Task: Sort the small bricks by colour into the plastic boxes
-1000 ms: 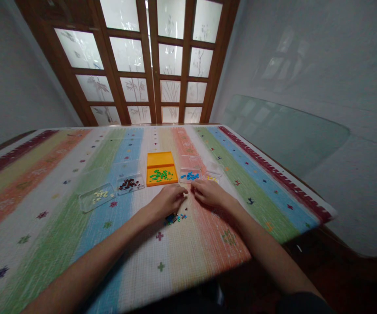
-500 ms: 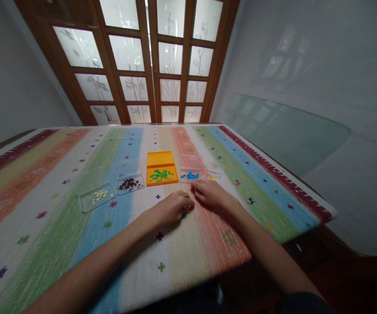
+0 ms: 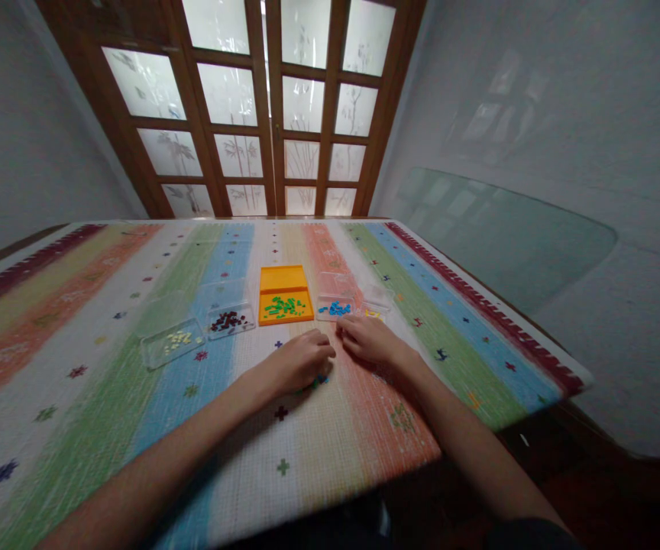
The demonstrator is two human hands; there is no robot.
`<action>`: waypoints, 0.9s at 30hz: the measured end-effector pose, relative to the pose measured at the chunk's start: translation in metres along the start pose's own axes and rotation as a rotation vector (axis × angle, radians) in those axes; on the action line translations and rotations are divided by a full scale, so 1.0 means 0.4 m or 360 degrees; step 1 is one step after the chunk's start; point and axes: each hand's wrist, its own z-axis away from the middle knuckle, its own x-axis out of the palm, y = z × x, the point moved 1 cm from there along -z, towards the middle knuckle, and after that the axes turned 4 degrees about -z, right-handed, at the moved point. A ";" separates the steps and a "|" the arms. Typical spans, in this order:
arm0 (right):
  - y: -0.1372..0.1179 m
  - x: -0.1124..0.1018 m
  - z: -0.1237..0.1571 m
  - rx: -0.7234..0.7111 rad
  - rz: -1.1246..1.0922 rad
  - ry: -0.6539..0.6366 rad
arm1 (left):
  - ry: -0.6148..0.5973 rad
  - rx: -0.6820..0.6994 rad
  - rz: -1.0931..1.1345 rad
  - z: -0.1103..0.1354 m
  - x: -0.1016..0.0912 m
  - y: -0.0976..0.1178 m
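My left hand [image 3: 300, 362] is closed with its fingers curled down, over the striped cloth. Small green and blue pieces [image 3: 314, 384] show just below its fingers, partly hidden by the hand. My right hand [image 3: 365, 338] is closed too, fingertips pinched together in front of a clear box holding blue pieces [image 3: 335, 308]. What either hand holds, if anything, is too small or hidden to make out. Left of the blue pieces lies an open orange box [image 3: 285, 322] with green pieces [image 3: 283, 307] inside.
Left of the orange box are a clear box of dark brown pieces [image 3: 229, 321] and a clear tray of cream pieces [image 3: 176, 341]. Yellow pieces [image 3: 372, 313] lie in a clear box beyond my right hand. The striped tablecloth [image 3: 238, 473] covers the table.
My left hand has shifted slightly left, away from my right hand, and more of the green and blue pieces beneath it shows. My right hand stays in nearly the same place.
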 end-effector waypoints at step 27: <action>0.007 0.003 -0.002 -0.0001 -0.0002 -0.0026 | 0.0605 -0.1095 0.0075 0.273 -0.187 -0.255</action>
